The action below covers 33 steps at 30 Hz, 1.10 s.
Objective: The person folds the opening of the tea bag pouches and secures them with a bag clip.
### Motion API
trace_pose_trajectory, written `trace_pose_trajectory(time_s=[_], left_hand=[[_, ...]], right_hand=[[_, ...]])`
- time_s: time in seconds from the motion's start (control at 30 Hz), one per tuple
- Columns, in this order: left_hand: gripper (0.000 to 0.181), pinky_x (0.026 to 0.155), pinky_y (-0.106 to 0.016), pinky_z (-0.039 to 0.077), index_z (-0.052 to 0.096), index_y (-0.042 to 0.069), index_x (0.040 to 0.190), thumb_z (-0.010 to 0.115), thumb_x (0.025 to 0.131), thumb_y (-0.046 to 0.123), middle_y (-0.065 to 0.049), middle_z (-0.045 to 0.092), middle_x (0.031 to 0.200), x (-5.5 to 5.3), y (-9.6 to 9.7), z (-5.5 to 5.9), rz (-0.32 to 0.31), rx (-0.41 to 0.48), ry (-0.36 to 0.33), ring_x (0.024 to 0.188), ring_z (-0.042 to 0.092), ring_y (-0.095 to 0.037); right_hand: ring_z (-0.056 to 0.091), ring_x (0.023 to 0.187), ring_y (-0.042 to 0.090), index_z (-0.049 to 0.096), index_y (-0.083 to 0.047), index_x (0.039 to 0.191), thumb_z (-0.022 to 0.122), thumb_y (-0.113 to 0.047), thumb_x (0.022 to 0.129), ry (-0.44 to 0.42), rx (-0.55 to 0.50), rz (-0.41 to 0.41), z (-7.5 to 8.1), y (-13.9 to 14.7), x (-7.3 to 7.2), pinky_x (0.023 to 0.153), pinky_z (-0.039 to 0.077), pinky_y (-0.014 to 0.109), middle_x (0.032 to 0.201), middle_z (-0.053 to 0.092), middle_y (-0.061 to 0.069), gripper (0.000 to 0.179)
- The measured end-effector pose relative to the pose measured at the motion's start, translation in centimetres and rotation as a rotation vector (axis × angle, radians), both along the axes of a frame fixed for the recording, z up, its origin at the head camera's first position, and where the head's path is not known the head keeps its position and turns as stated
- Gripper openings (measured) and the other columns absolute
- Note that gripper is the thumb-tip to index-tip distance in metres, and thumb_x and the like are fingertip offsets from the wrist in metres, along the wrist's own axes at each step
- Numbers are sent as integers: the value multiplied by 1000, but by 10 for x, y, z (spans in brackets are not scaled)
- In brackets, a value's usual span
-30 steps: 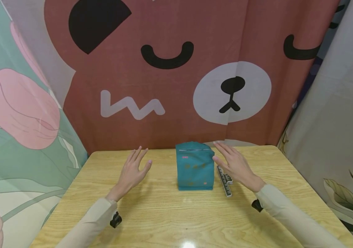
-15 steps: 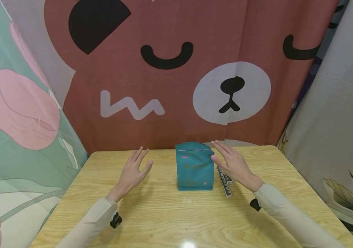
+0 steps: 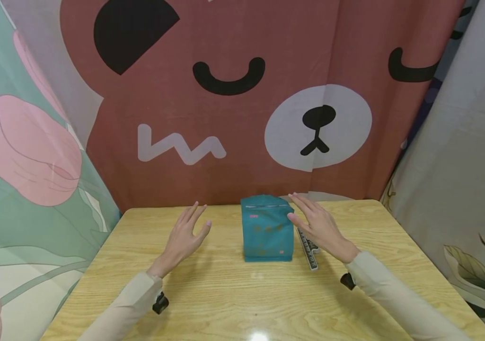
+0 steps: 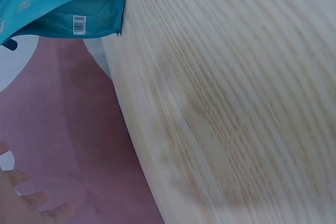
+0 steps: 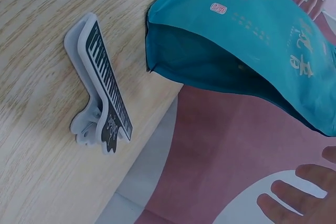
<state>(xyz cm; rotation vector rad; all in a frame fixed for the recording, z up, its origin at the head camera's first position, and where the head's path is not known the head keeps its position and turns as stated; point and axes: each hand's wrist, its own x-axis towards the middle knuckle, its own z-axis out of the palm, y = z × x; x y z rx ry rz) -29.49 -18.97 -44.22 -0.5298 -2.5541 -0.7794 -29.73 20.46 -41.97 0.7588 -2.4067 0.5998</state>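
Observation:
A teal zip-top pouch (image 3: 268, 237) stands upright on the wooden table, its side gusset showing in the right wrist view. Just right of it lies a bag clip (image 5: 102, 85), pale grey with a black-and-white striped face. My left hand (image 3: 182, 239) hovers left of the pouch with fingers spread and nothing in them. On the other side, my right hand (image 3: 321, 227) is held over the clip, fingers extended; its thumb and fingertips overlap the pouch's upper right edge in the head view.
The wooden table (image 3: 208, 303) ends at a reddish curtain (image 3: 174, 184) with a bear's face behind it. Patterned cloths hang at the left (image 3: 33, 189) and right. A small black device sits at each wrist.
Both hands have drifted slightly inward, the right one a little further to the left toward the pouch. The pouch and clip stay in place.

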Motion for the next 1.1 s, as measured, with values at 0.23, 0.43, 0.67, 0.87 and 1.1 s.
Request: trace_pose_trajectory(time_s=[0.23, 0.43, 0.67, 0.87, 1.1], left_hand=[[59, 107, -64, 28, 43, 19, 151, 51, 101, 48, -9, 29, 159, 1, 2, 2, -11, 2, 8, 143, 28, -38], [57, 106, -65, 29, 44, 20, 151, 52, 101, 47, -9, 30, 159, 2, 5, 5, -19, 6, 13, 144, 28, -37], [56, 106, -64, 29, 47, 19, 149, 52, 101, 47, -8, 32, 158, 1, 10, 8, -34, 17, 24, 143, 30, -37], [55, 107, -62, 30, 47, 21, 149, 50, 101, 49, -6, 33, 158, 1, 13, 12, -32, 16, 18, 143, 31, -34], [55, 105, -63, 32, 47, 19, 149, 53, 101, 46, -9, 38, 155, -1, 16, 13, -47, 27, 28, 139, 36, -37]], right_hand=[[50, 128, 37, 44, -12, 150, 59, -39, 100, 10, -11, 1, 3, -3, 2, 92, 46, 59, 150, 45, 12, 59], [54, 124, 37, 47, -12, 148, 61, -37, 99, 16, -28, -3, 5, -6, 4, 86, 50, 55, 148, 48, 12, 56], [61, 113, 36, 51, -10, 145, 64, -31, 98, 58, -57, 12, 7, -11, 3, 66, 54, 44, 142, 53, 14, 53], [66, 105, 35, 57, -3, 138, 69, -21, 94, 156, -100, 54, 8, -13, 0, 67, 56, 44, 132, 61, 16, 49], [66, 105, 35, 59, -3, 136, 71, -17, 92, 193, -120, 67, 9, -15, 2, 73, 56, 48, 127, 64, 17, 47]])
